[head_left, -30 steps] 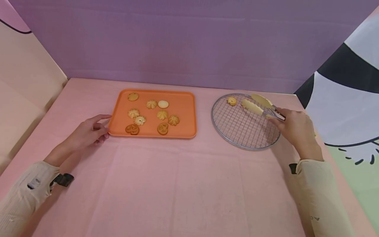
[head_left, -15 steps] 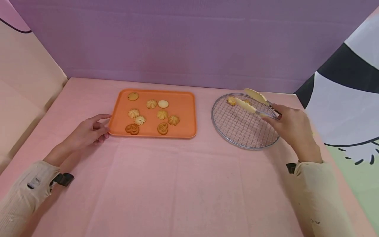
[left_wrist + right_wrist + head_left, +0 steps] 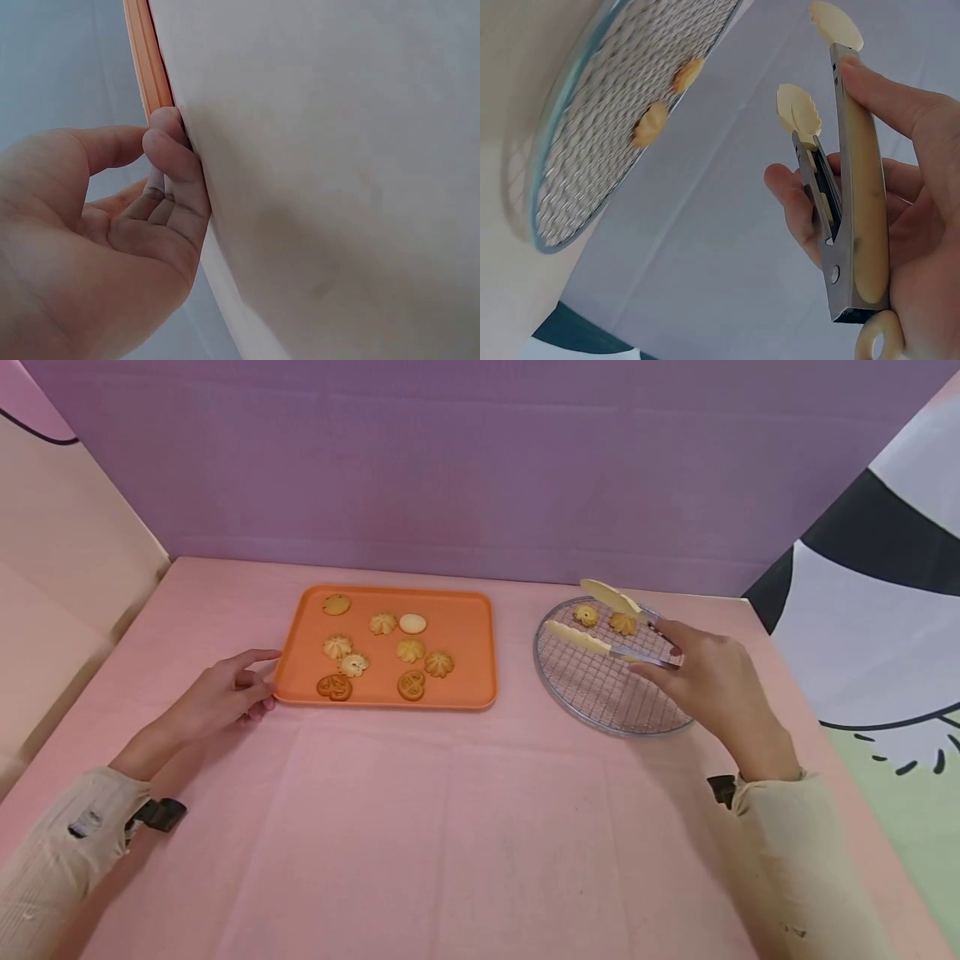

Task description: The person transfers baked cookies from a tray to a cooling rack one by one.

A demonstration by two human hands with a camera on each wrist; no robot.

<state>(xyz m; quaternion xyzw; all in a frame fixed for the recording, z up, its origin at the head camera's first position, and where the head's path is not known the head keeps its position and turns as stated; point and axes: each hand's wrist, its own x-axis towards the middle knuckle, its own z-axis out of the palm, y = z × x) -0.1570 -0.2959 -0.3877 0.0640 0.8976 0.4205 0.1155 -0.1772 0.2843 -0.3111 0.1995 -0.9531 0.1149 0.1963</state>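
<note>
In the head view my left hand [image 3: 225, 693] is at the near left corner of an orange tray [image 3: 465, 677], its thumb and curled fingers holding the rim. The left wrist view shows the fingertips gathered at the tray's edge [image 3: 146, 56]. My right hand [image 3: 712, 685] grips a pair of tongs [image 3: 633, 655] with cream scalloped tips. The tongs' arms stand spread with nothing between them, over a round wire rack [image 3: 600, 693]. Two cookies lie at the rack's far side: a ring-like cookie [image 3: 586, 615] and a flower-shaped cookie [image 3: 622, 623].
Several cookies lie on the tray, among them a pale oval cookie [image 3: 412, 623], a pretzel-shaped cookie [image 3: 411, 685] and a round speckled cookie [image 3: 336, 604]. A pink cloth [image 3: 450, 827] covers the table. Behind it stands a purple backdrop [image 3: 480, 477].
My right hand has drawn the tongs leftward across the rack, and their arms have spread wider. The flower-shaped cookie on the rack now shows fully. My left hand stays at the tray.
</note>
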